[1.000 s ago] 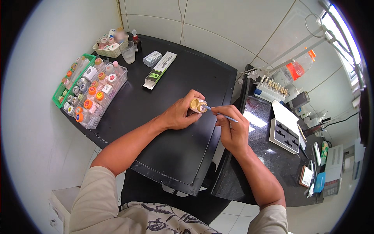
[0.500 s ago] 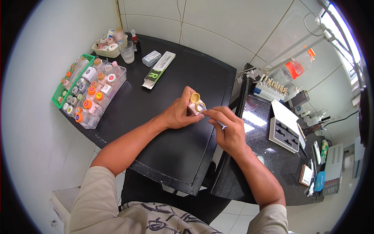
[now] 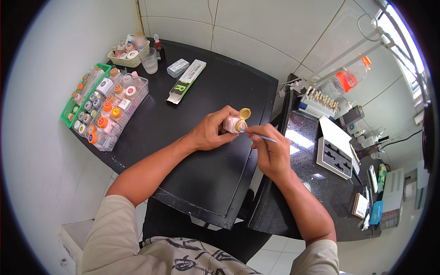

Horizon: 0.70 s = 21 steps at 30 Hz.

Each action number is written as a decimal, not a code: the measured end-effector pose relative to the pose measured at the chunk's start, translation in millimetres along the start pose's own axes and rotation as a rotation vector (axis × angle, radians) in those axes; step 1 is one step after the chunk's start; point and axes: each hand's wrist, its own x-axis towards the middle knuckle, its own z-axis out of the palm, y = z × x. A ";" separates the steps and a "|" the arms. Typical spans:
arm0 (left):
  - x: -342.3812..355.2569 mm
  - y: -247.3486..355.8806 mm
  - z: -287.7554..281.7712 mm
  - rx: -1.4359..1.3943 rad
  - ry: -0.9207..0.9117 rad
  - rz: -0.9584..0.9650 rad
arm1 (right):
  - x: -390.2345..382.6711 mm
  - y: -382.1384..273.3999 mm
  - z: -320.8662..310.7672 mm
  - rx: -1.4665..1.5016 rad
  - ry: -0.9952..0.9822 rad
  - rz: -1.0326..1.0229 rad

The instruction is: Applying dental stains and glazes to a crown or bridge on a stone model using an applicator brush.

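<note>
My left hand (image 3: 211,132) is closed round a small clear bottle (image 3: 232,124) with pale pink contents, above the black table. The bottle leans over to the right, its mouth toward my right hand. Its gold flip-top cap (image 3: 245,113) stands open on the upper side. Pinched in the fingers of my right hand (image 3: 271,153) is a thin light-blue stick-like tool (image 3: 266,138). Its working end is at the bottle's mouth; whether the tip is inside, I cannot tell.
Bins of small bottles (image 3: 114,112) line the table's left side. A cream basket (image 3: 111,57), a clear cup (image 3: 150,62), a small box (image 3: 178,68) and a long carton (image 3: 187,81) stand farther back. The right counter (image 3: 293,192) carries an open case (image 3: 337,162) and a tooth-shade rack (image 3: 316,109).
The bottle has tipped over to the right, so its mouth now faces my right hand. My right hand has drawn slightly right, and the tool lies flatter.
</note>
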 end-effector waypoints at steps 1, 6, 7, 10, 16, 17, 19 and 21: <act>0.8 0.5 -0.2 0.010 -0.007 0.019 | 0.2 -0.5 0.7 0.007 -0.041 0.050; -0.6 1.1 0.5 0.010 -0.011 0.030 | 0.7 -1.3 -1.1 0.008 -0.028 0.055; -0.4 0.0 -0.2 -0.002 -0.013 0.003 | 0.6 -0.6 -1.1 0.002 -0.040 0.070; -2.9 -0.5 0.7 0.027 0.025 -0.025 | -1.0 -1.2 -0.7 0.020 -0.012 0.070; -1.5 -9.0 2.2 0.022 0.073 -0.035 | -0.7 1.9 0.8 0.018 -0.053 0.056; -1.7 -9.3 2.1 -0.029 0.077 -0.065 | -0.4 -0.3 0.5 0.031 -0.049 0.055; -2.0 -9.1 1.5 -0.001 0.069 -0.069 | 0.2 0.1 0.1 0.032 -0.073 0.097; -1.5 -8.7 0.7 0.027 0.061 -0.073 | 0.5 -0.4 -0.5 0.032 -0.097 0.140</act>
